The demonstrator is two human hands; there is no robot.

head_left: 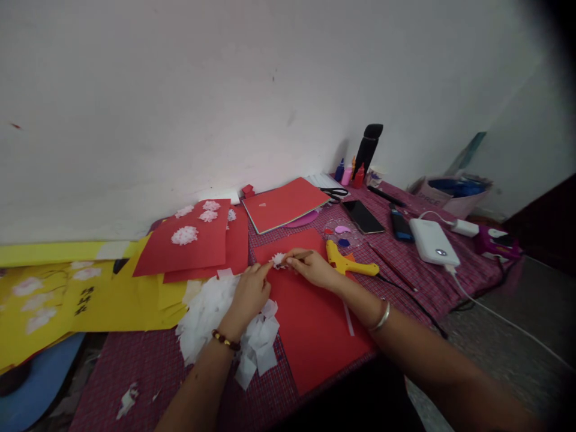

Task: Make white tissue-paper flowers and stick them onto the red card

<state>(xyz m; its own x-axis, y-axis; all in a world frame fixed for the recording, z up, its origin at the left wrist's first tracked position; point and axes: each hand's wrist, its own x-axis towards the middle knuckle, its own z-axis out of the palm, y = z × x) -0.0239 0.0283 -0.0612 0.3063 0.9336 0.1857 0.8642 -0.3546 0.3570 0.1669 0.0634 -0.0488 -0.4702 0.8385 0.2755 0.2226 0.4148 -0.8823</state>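
Head view: two bare hands work over a red sheet (315, 336) of paper on a table spread with checked, dark pink cloth (148, 372). The right hand (315, 271) grips a slim brown stick (306, 255) between thumb and fingers, its tip aimed left at a small white paper blossom (278, 260). This blossom sits on the far part of the sheet, between the hands. The left hand (252, 291) reaches to the blossom's left side with fingers extended; whether it pinches anything, I cannot tell.

The work on this sheet looks to be at an early stage: one small, ruffled blossom is there, and the paper nearer the person is mostly bare, apart from a pale strip (349, 319). Farther left, a flowered red sheet (153, 255) carries several fuller blossoms, pinkish-white and frilly, which seem finished. Plenty of material appears left: a loose heap of thin white paper squares (209, 306), soft and crumpled (some lie partly under the left forearm).

At far left, smooth yellow paper (130, 300) bears pale flowers and dark characters. Just right of the right hand lies a hard, chunky yellow glue gun (351, 263). Beyond it rests a flat, dark phone (363, 216).
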